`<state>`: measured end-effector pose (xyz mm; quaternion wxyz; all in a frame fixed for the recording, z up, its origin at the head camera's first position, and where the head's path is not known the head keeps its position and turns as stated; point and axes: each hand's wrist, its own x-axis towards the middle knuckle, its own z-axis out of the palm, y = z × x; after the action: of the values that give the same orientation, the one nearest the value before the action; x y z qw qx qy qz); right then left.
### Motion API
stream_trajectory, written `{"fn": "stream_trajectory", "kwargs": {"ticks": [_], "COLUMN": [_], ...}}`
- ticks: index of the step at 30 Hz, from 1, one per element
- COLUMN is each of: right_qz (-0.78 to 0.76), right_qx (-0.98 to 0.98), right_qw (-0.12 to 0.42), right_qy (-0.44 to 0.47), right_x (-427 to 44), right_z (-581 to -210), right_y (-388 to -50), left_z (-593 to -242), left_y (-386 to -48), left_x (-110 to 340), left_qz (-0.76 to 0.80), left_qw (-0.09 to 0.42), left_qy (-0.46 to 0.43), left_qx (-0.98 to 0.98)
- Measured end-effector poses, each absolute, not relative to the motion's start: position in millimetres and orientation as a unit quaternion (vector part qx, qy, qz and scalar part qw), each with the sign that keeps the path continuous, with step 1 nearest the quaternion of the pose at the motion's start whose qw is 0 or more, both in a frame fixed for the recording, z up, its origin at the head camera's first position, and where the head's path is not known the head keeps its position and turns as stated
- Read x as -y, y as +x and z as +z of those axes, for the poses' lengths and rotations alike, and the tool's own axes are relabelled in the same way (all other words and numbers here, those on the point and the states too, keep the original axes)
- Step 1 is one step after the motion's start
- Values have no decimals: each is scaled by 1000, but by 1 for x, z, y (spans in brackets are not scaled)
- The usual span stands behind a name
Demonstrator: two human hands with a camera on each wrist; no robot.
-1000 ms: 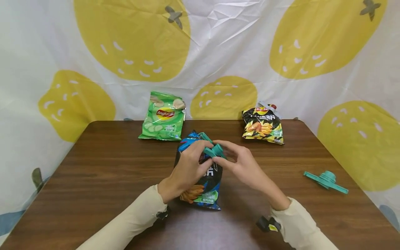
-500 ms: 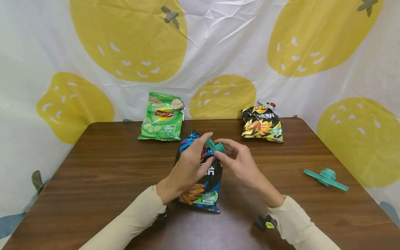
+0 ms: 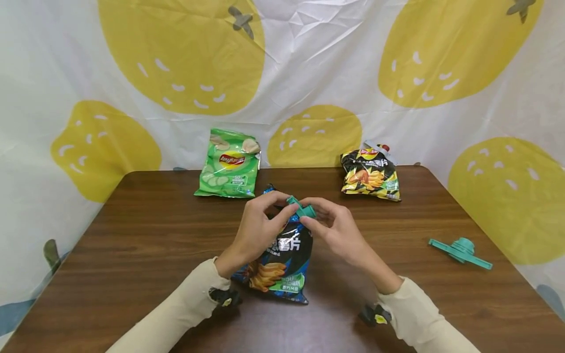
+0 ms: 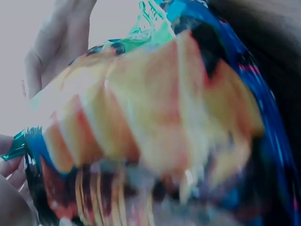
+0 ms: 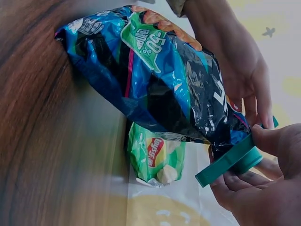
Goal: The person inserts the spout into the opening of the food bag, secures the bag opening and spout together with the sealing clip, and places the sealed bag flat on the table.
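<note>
A teal bag clip (image 3: 303, 210) with a round spout lies across the gathered top of a blue-and-black chip bag (image 3: 289, 257). My left hand (image 3: 256, 228) pinches the clip's left end between thumb and fingers. From the other side, my right hand (image 3: 342, 229) holds it beside the spout. In the right wrist view, the long bar of the clip (image 5: 230, 162) crosses the bag's neck, and the right thumb presses on it. The chip bag (image 4: 155, 108) fills most of the blurred left wrist view. My fingers partly hide the bag's top edge.
Toward the back of the brown wooden table (image 3: 154, 250) stand a green chip bag (image 3: 229, 164) on the left and a black-and-yellow chip bag (image 3: 370, 175) on the right. A second teal clip (image 3: 461, 252) lies near the right edge. A fruit-patterned cloth hangs behind.
My left index finger was raised half a second ago and now bends down onto the clip. The bag's lower part has swung slightly left. My right hand has barely moved.
</note>
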<state>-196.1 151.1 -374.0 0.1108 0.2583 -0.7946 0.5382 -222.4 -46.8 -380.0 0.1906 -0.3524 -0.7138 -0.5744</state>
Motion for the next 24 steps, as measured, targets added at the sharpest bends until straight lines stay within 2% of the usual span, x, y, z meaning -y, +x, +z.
{"fn": "stream_trajectory", "kwargs": {"ticks": [9,14,18,20,21,24], "right_qz": [535,548,551,551,552,555], "right_qx": [786,788,792,794,795,795], "right_qw": [108,77,60,58,56,47], "right_qy": [291,272,257,250,247,240], "right_x": [-144,-151,-155,-156,-156,-159], "right_z": [-374,-376,-377,-377,-377,-378], "right_y": [-196,-200,-202,-203,-203,-203], "left_z": [-383,-377,-368,-368,-371,-384], "left_y": [-220,-224,-228,-230,-231,-235], "left_x": [47,51,72,87,94,113], "left_qz": [-546,-487,-421,-412,-419,-459], "left_qw": [286,283,278,237,199,29], "left_qy": [-351,-360,-348,-316,-300,-267], "left_qx": [705,744,790,821,834,847]}}
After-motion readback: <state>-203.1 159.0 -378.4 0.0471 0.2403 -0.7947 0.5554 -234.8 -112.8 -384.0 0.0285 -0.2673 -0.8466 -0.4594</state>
